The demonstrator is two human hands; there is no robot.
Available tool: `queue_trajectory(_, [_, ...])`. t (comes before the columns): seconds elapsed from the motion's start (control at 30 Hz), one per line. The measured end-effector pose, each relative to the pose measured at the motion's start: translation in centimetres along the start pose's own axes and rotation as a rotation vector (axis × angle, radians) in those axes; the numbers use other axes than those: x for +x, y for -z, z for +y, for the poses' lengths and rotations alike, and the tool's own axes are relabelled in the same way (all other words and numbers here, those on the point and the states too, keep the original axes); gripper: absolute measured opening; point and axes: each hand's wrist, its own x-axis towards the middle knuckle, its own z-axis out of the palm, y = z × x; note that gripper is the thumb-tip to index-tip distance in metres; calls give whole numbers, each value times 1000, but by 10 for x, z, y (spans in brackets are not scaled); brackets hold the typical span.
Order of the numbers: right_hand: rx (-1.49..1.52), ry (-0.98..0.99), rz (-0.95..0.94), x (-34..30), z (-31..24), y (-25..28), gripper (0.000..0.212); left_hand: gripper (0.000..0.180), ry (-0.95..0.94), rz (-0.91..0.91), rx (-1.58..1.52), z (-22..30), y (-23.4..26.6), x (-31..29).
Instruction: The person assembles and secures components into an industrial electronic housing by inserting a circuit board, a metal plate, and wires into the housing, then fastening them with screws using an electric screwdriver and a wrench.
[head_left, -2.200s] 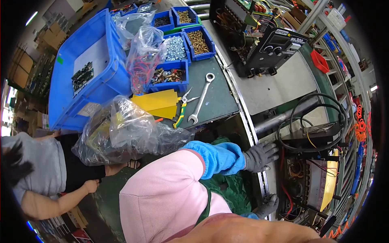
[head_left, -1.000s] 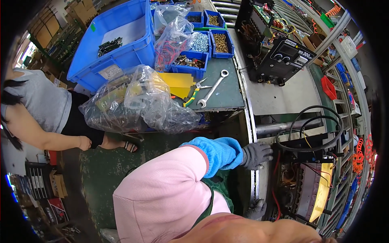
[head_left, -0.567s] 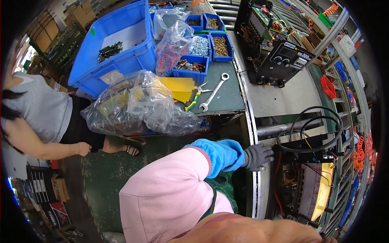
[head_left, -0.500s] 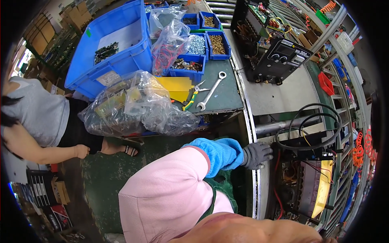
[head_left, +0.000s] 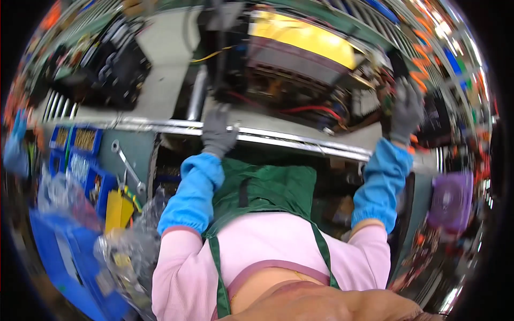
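Note:
An opened electrical machine point(head_left: 294, 77) sits on the conveyor in front of me, with a yellow sheet point(head_left: 305, 37) along its top and a red wire point(head_left: 313, 108) at its near side. My left hand point(head_left: 218, 131), in a grey glove, reaches over the metal rail with its fingers stretched toward the lower edge of the machine's black left end panel point(head_left: 230, 53). At the machine's right end, my right hand point(head_left: 407, 112), also gloved in grey, is raised by the black end plate point(head_left: 397, 63). Blur hides how the right fingers sit and whether either hand grips.
Another black machine point(head_left: 115, 69) stands farther left on the conveyor. Left of me are a wrench point(head_left: 128, 166), blue bins of screws point(head_left: 85, 138), clear plastic bags point(head_left: 126, 251) and a large blue crate point(head_left: 69, 267). A purple basket point(head_left: 452, 200) is at right. A blue-sleeved arm point(head_left: 17, 144) shows far left.
My view has swung right, so the opened machine is now ahead and the bins are at left. My right hand has come into view at the machine's right end. My left hand stays by the rail.

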Motion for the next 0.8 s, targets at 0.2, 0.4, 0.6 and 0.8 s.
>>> queue_trajectory(0.2, [458,-533,52,-33,40,51,52,67,118,348,-402,-46,-16,20])
queue_trajectory(0.4, [642,-511,-456,-96,52,21,65,68,113,458,-504,43,80,126])
queue_trajectory(0.6, [473,-559,-316,-97,30,-16,58,53,-53,601,-513,39,52,181])
queue_trajectory(0.8, [373,-523,-239,-103,32,-24,57,64,-147,644,-140,14,42,193])
